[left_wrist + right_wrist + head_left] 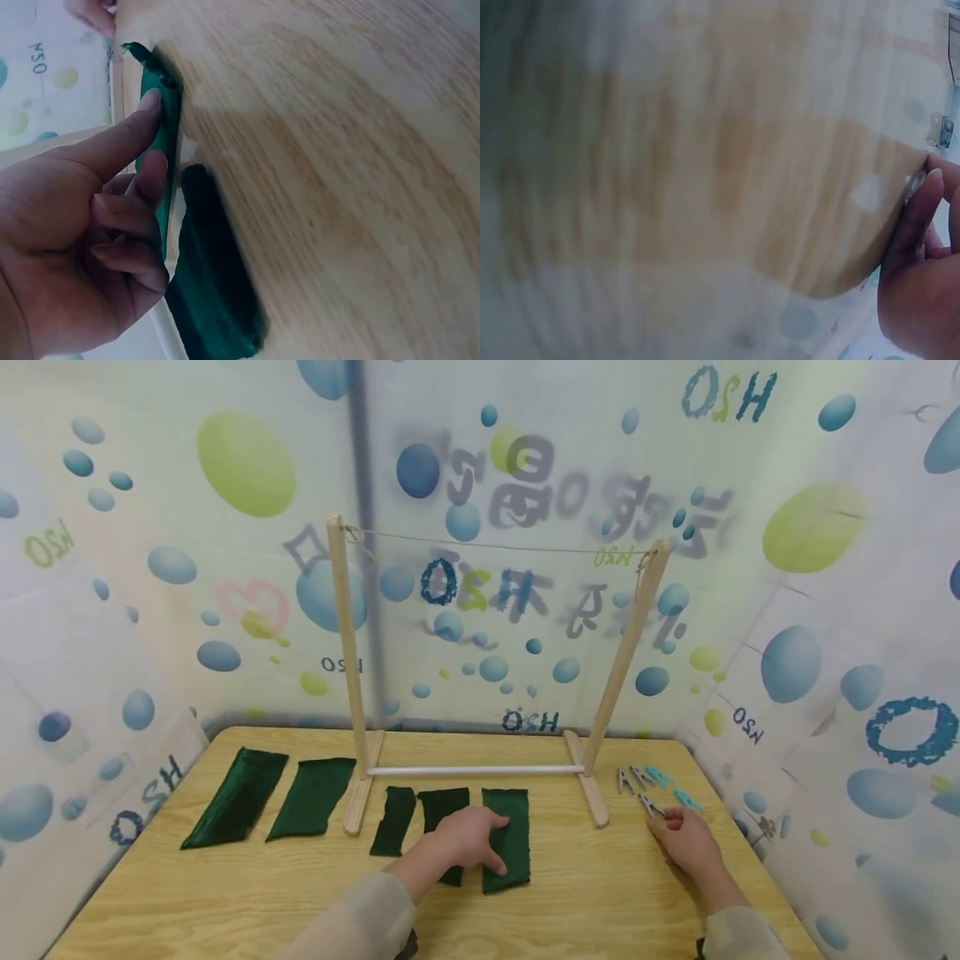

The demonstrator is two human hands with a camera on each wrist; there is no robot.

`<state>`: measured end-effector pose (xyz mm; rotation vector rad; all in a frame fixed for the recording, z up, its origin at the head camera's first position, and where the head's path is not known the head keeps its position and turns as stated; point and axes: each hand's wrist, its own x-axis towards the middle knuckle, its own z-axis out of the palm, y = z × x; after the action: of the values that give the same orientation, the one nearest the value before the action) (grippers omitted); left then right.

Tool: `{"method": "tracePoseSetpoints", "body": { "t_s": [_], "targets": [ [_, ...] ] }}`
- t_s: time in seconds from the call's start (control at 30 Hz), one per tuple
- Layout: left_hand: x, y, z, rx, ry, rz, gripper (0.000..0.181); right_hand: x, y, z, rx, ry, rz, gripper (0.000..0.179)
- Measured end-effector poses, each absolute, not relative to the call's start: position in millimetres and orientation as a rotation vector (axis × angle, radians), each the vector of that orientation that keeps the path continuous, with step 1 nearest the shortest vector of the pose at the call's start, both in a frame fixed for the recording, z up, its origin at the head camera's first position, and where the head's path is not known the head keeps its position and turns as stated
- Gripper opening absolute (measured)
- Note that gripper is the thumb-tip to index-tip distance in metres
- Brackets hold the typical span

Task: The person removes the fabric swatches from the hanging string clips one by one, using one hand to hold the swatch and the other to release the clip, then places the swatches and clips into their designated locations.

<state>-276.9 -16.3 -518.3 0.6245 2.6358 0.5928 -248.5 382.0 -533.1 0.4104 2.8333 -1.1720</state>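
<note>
My left hand reaches over the rightmost green cloth piece, its thumb and forefinger spread apart and touching it. In the left wrist view the thumb rests on the green cloth, while the other fingers are bent loosely and hold nothing. Under that hand, a darker green cloth piece is partly hidden. At the table's right side my right hand pinches the end of a grey clothespin between thumb and forefinger. Close by lie two more grey clothespins and two turquoise clothespins.
A wooden frame with a left post, a right post and a string tied between their tops stands at the back. A white rod joins its feet. More green cloths lie left on the wooden table.
</note>
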Motion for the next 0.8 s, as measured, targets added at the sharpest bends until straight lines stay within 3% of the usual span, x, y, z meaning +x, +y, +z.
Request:
{"method": "tracePoseSetpoints", "body": {
  "t_s": [0.37,0.63,0.8],
  "targets": [
    [-314.3,-15.4,-570.3,0.6,2.64,0.572,0.089,-249.3,381.6,-530.1,0.423,2.884,-1.078,0.067],
    [-316.8,-21.7,-573.9,0.698,2.577,0.622,0.09,-249.2,381.6,-531.9,0.428,2.889,-1.064,0.07],
    [-304.5,-28.2,-560.0,0.75,2.569,0.672,0.079,-248.6,380.1,-532.0,0.426,2.896,-1.038,0.068]
  ]
}}
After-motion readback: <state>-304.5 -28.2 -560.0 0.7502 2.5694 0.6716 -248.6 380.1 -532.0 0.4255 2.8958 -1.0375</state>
